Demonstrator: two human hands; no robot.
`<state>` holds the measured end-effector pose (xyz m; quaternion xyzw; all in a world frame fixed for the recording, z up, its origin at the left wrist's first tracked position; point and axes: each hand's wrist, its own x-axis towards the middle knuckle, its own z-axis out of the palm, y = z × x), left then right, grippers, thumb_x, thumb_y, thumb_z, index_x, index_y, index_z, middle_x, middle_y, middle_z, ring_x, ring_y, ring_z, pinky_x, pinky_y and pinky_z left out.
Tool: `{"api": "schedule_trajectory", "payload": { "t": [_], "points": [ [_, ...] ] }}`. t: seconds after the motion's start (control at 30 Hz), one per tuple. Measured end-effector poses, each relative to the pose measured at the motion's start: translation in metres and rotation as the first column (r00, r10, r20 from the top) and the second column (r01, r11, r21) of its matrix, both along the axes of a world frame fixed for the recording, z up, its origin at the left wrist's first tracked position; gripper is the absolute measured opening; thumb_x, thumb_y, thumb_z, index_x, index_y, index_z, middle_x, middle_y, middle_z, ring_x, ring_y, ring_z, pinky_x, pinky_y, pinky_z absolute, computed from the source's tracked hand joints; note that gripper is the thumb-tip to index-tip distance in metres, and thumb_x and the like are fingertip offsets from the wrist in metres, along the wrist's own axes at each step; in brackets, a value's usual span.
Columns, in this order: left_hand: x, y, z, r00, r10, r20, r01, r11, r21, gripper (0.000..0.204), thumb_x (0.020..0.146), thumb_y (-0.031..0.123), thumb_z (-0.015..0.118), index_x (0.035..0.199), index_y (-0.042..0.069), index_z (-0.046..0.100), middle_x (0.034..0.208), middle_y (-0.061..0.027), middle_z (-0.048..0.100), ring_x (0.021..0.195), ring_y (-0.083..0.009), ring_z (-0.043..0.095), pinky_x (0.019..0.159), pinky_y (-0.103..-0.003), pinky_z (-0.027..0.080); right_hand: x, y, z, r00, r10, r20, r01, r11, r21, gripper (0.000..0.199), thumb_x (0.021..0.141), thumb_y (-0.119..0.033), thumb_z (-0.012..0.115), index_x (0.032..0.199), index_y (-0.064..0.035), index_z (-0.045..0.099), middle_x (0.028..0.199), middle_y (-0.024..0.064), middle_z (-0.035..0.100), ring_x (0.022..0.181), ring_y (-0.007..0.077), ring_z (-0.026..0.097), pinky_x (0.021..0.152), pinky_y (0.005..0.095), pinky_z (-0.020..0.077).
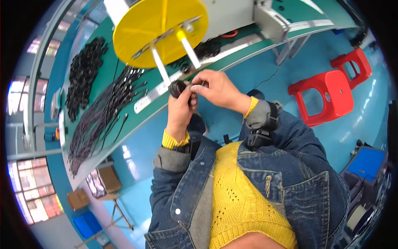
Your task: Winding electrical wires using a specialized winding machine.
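Nearest me is my yellow sweater (240,203), an openwork knit with ribbed edging, under a denim jacket (304,193) with faded seams and turned-back grey cuffs. Beyond it, my left hand (180,110) grips a coil of black cable (176,88), a small glossy ring held in the air just off the bench's near edge. My right hand (217,89) meets it from the right, thumb and fingers closed together at the coil's side; what they pinch is too small to tell.

Above the coil, two pale rods (159,64) stick out from a smooth yellow disc (141,33) with raised ribs, beside a pale, boxy machine housing (230,16). On the left, the green-topped bench (108,81) carries a lumpy heap of black coils (85,68) and, nearer, a long spread of thin loose cables (97,112) with shiny connector ends.

Past the bench's left end are a cardboard box (109,178) and a blue bin (87,224), their contents unclear. Glossy red moulded stools (342,97) stand at right.
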<state>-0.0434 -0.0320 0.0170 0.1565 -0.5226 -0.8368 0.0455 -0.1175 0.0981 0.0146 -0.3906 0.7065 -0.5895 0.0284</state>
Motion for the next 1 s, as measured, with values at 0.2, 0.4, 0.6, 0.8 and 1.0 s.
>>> {"api": "schedule_trajectory", "payload": {
  "t": [0.2,0.4,0.6,0.8,1.0],
  "points": [
    [-0.008,0.036,0.003,0.994,-0.091,-0.066,0.079,0.983,-0.163,0.009,0.085,0.014,0.056,0.082,0.008,0.05,0.06,0.0019,0.046,0.047,-0.0051,0.042,0.039,-0.018,0.03,0.008,0.056,0.008,0.695,0.329,0.639,-0.156,0.937,-0.313,0.007,0.082,-0.012,0.06,0.083,-0.0054,0.058,0.075,0.0008,0.06,0.065,0.0073,0.054,0.053,0.0224,0.0439],
    [-0.005,0.054,0.004,0.958,-0.274,-0.089,0.25,0.944,-0.213,0.01,0.086,0.013,0.055,0.081,0.007,0.05,0.06,0.0016,0.048,0.047,-0.0052,0.043,0.04,-0.018,0.031,0.033,0.085,0.006,0.565,0.502,0.655,-0.004,0.795,-0.606,0.008,0.083,-0.009,0.057,0.088,-0.0036,0.059,0.08,0.0032,0.059,0.07,0.0101,0.056,0.055,0.0235,0.0462],
    [0.001,0.054,-0.012,0.92,-0.371,-0.129,0.316,0.894,-0.318,0.012,0.087,0.014,0.053,0.079,0.006,0.05,0.06,0.0007,0.049,0.047,-0.0062,0.043,0.04,-0.019,0.032,0.043,0.101,0.027,0.639,0.246,0.729,-0.183,0.969,-0.166,0.027,0.084,-0.01,0.054,0.11,-0.0045,0.057,0.072,0.0038,0.057,0.06,0.0105,0.055,0.052,0.0249,0.0474],
    [0.018,0.044,-0.013,0.93,-0.367,-0.009,0.325,0.834,-0.446,0.011,0.086,0.013,0.053,0.087,0.002,0.052,0.063,-0.0003,0.052,0.051,-0.0079,0.046,0.046,-0.021,0.036,0.024,0.095,0.041,0.758,0.098,0.644,-0.159,0.987,0.037,0.036,0.082,-0.014,0.056,0.118,-0.0091,0.055,0.066,0.006,0.057,0.05,0.0118,0.054,0.049,0.0254,0.047],
    [0.02,0.041,-0.019,0.901,-0.428,0.064,0.284,0.473,-0.834,0.019,0.08,0.015,0.06,0.087,-0.002,0.054,0.076,-0.0079,0.062,0.065,-0.0173,0.06,0.056,-0.028,0.044,0.024,0.077,0.055,0.969,0.234,-0.073,-0.17,0.855,0.49,0.049,0.071,-0.021,0.067,0.117,-0.0095,0.052,0.073,0.0132,0.06,0.066,0.0261,0.06,0.06,0.0358,0.0478]
  ]
}}
